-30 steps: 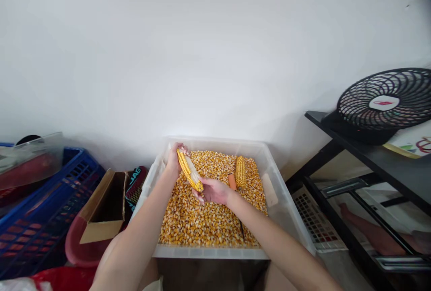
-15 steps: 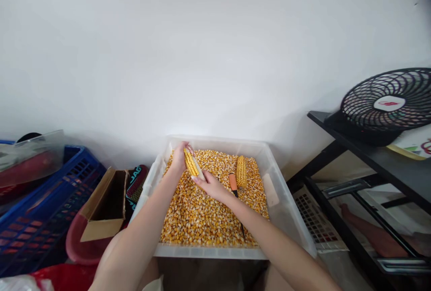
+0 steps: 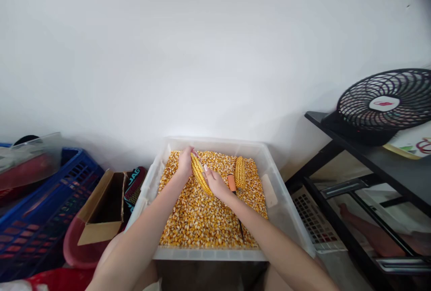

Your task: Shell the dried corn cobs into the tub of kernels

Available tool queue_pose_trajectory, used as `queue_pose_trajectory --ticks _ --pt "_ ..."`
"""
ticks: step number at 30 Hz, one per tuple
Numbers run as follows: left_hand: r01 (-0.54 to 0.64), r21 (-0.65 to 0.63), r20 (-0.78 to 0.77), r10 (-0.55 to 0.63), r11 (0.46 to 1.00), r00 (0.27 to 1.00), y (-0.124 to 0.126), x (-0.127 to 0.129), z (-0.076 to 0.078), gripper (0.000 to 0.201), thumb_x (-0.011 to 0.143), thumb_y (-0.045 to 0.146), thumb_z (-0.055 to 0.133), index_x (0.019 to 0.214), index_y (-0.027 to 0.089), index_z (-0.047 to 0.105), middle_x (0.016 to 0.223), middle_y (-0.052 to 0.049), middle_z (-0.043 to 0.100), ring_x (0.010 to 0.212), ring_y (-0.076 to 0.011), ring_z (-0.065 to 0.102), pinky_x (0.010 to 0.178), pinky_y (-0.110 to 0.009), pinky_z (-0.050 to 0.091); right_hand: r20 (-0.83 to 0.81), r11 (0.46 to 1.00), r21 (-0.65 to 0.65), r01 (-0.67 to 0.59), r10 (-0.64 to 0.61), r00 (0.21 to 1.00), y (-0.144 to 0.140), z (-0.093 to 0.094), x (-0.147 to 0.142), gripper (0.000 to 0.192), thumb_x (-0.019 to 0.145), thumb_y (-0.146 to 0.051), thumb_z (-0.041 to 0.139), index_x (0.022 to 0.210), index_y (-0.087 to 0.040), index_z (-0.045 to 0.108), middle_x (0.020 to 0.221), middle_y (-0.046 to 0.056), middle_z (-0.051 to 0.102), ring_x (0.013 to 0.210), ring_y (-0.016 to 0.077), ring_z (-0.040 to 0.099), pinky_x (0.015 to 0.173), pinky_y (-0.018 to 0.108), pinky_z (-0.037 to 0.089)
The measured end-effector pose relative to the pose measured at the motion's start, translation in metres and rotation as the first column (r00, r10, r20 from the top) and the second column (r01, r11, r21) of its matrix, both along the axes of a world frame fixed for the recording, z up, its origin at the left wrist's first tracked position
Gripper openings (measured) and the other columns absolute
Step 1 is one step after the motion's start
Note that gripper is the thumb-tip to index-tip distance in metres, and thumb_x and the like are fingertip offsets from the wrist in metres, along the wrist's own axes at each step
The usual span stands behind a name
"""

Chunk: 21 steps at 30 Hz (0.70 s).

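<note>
Since the frame half a second back, the corn cob (image 3: 201, 175) has been carried slightly right and lower, toward the centre of the frame, and both hands have been drawn closer together along it. The cob is now held tilted, upper end toward the upper left, lower end toward the lower right, just above the loose kernels (image 3: 202, 219).

The left hand (image 3: 185, 161) is wrapped around the cob's upper end, fingers curled. The right hand (image 3: 213, 182) is closed on the lower part, thumb pressed against the kernel rows. Whether kernels are coming free cannot be told.

The clear plastic bin (image 3: 289, 223) is seen at centre bottom of the frame, filled nearly to the rim with kernels. A second cob (image 3: 239, 172) is laid on the kernels right of the hands, with an orange-handled tool (image 3: 231, 182) just beside it, between that cob and the right hand. A pale bare cob (image 3: 270, 190) is resting against the bin's right wall.

Open kernel surface is left in the lower half of the bin, between the forearms and the near rim. At the left edge, a cardboard box (image 3: 97, 212) is crowded just beside the bin wall, with a blue crate (image 3: 40, 219) farther left. A black shelf (image 3: 367, 156) bearing a fan (image 3: 387, 102) is set near the bin's right side.
</note>
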<state>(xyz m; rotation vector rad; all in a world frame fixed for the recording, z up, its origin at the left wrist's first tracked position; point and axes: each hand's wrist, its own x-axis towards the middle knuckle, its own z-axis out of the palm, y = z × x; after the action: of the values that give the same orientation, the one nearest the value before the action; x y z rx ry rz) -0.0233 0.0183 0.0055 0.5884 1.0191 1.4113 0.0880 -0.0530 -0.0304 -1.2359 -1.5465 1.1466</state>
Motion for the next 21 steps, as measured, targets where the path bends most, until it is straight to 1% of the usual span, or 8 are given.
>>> queue_pose_trajectory --ticks 2,5,7,9,13,18,20,21 --pt "0.024 0.037 0.029 -0.025 0.999 0.999 -0.004 0.005 0.0 0.018 0.064 0.026 0.051 0.049 0.016 0.047 0.043 -0.001 0.05 0.041 -0.0129 0.049 0.045 -0.025 0.038 -0.028 1.0 -0.013 0.006 -0.006 1.0 0.001 0.001 0.0 0.043 0.084 -0.055 0.034 0.09 -0.021 0.059 0.078 0.003 0.06 0.078 0.0192 0.055 0.077 0.032 0.041" --pt "0.064 0.074 0.052 -0.068 0.995 0.996 -0.01 0.014 0.0 0.017 0.063 0.027 0.053 0.051 0.015 0.05 0.048 -0.004 0.055 0.048 -0.0148 0.054 0.05 -0.026 0.041 -0.03 1.0 0.018 0.024 -0.023 0.999 0.001 0.001 0.0 0.04 0.082 -0.054 0.04 0.097 -0.021 0.057 0.088 0.004 0.061 0.084 0.0194 0.055 0.079 0.032 0.04" --pt "0.074 0.051 0.062 -0.077 0.996 0.995 -0.013 0.018 0.0 0.017 0.063 0.026 0.053 0.051 0.015 0.05 0.05 -0.005 0.057 0.05 -0.0158 0.056 0.051 -0.026 0.042 -0.036 0.999 0.039 0.023 -0.022 0.999 0.002 0.001 0.001 0.041 0.085 -0.052 0.037 0.1 -0.02 0.057 0.097 0.005 0.061 0.091 0.0196 0.054 0.084 0.032 0.038" --pt "0.076 0.014 0.071 -0.077 0.997 0.994 -0.013 0.019 0.0 0.016 0.063 0.026 0.052 0.051 0.015 0.05 0.05 -0.005 0.057 0.048 -0.0159 0.056 0.05 -0.027 0.042 -0.043 0.999 0.03 0.03 -0.029 0.999 0.002 0.001 0.001 0.042 0.086 -0.051 0.034 0.1 -0.02 0.059 0.1 0.006 0.062 0.095 0.0196 0.054 0.085 0.032 0.038" --pt "0.087 -0.034 0.075 -0.084 0.996 0.994 -0.012 0.017 -0.001 0.014 0.062 0.024 0.052 0.051 0.015 0.049 0.052 -0.006 0.059 0.044 -0.015 0.054 0.047 -0.026 0.041 -0.022 0.998 0.034 0.059 -0.059 0.998 0.0 0.003 0.001 0.044 0.087 -0.05 0.031 0.101 -0.02 0.06 0.098 0.006 0.063 0.094 0.0201 0.055 0.085 0.032 0.039" --pt "0.108 -0.049 0.042 -0.106 0.993 0.993 -0.012 0.017 -0.003 0.012 0.062 0.025 0.052 0.058 0.014 0.053 0.052 -0.006 0.06 0.045 -0.0153 0.054 0.044 -0.025 0.041 0.015 0.996 0.062 0.07 -0.071 0.997 -0.001 0.004 0.001 0.047 0.087 -0.05 0.029 0.107 -0.019 0.059 0.107 0.008 0.062 0.102 0.0211 0.054 0.09 0.033 0.037" --pt "0.117 -0.062 0.035 -0.115 0.991 0.993 -0.012 0.017 -0.003 0.012 0.062 0.025 0.052 0.06 0.014 0.054 0.052 -0.005 0.06 0.045 -0.0155 0.055 0.042 -0.024 0.04 0.015 0.997 0.039 0.062 -0.062 0.998 -0.001 0.003 0.001 0.048 0.087 -0.052 0.029 0.105 -0.019 0.059 0.103 0.008 0.063 0.098 0.0216 0.056 0.088 0.034 0.04" --pt "0.121 -0.069 0.035 -0.118 0.99 0.992 -0.012 0.017 -0.002 0.011 0.062 0.025 0.052 0.06 0.014 0.054 0.052 -0.005 0.06 0.045 -0.0153 0.055 0.042 -0.024 0.04 0.006 0.999 0.006 0.053 -0.053 0.999 0.0 0.002 0.001 0.048 0.086 -0.053 0.029 0.104 -0.019 0.059 0.097 0.007 0.064 0.092 0.0217 0.058 0.084 0.034 0.042"
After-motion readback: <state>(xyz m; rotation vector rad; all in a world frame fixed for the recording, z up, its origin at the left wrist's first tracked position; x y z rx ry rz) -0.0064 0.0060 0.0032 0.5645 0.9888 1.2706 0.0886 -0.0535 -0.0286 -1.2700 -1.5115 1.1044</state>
